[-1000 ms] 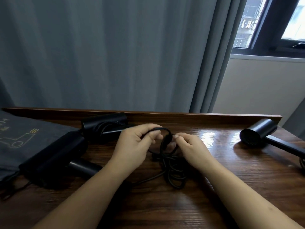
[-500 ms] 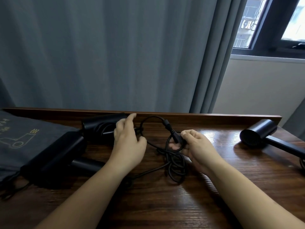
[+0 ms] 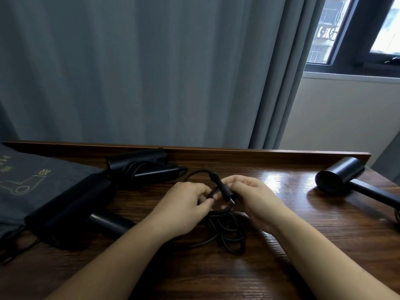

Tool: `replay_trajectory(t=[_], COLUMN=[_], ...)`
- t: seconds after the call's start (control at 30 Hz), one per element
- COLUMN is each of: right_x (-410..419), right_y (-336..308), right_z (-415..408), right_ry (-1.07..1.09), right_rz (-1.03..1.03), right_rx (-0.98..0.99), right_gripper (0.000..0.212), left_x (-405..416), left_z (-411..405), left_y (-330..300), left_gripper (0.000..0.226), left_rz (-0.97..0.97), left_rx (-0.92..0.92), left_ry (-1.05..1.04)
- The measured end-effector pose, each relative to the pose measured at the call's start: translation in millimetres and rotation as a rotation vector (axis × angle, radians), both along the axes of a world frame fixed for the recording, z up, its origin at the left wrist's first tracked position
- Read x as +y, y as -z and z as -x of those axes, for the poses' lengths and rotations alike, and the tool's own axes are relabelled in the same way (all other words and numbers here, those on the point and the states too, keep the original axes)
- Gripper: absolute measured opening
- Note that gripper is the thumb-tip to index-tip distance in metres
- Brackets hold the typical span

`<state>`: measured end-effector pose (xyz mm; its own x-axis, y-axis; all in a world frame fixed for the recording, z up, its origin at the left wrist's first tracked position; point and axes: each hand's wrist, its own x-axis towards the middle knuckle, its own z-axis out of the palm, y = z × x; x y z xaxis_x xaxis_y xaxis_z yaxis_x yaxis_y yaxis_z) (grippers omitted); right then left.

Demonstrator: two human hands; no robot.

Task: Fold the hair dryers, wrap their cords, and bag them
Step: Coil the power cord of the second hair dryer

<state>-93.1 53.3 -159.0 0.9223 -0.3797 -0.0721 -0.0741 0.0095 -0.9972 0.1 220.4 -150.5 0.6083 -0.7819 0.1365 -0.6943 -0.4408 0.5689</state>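
A black cord lies bunched in loops at the middle of the wooden table. My right hand pinches the cord's plug, which points down and toward me. My left hand pinches a loop of the same cord just left of the plug. A folded black hair dryer with its cord wrapped lies at the back left. Another black dryer lies half inside a dark bag at left. An unfolded dryer lies at far right.
A grey drawstring bag printed with a dryer outline lies at the far left. A raised wooden lip runs along the table's back edge, with grey curtains behind. The table's right edge drops off beyond the unfolded dryer.
My left hand came back from the folded dryer to the cord and took a loop beside the plug. My right hand kept the plug and turned it downward.
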Motion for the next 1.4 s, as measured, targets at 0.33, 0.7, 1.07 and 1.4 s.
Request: replay_trajectory(t=[0.33, 0.7, 1.07, 1.4], right_x=[-4.3, -49.2, -20.9, -13.2], right_y=[4.9, 12.1, 1.5, 16.8], right_z=[-1.2, -3.1, 3.8, -3.0], right_ry=[-0.036, 0.532, 0.207, -0.274], right_rz=[0.2, 0.705, 0.685, 0.301], right_rx=[-0.122, 0.1, -0.298, -0.102], right_gripper=[0.014, 0.019, 0.027, 0.03], left_x=[0.6, 1.9, -0.8, 1.6], left_z=[-3.8, -4.4, -5.2, -11.6], left_y=[4.1, -0.1, -0.8, -3.3], left_gripper=[0.014, 0.032, 0.027, 0.031], left_rz=[0.03, 0.346, 0.509, 0.62], left_rx=[0.02, 0.141, 0.555, 0.28], left_ry=[0.039, 0.027, -0.054, -0.301])
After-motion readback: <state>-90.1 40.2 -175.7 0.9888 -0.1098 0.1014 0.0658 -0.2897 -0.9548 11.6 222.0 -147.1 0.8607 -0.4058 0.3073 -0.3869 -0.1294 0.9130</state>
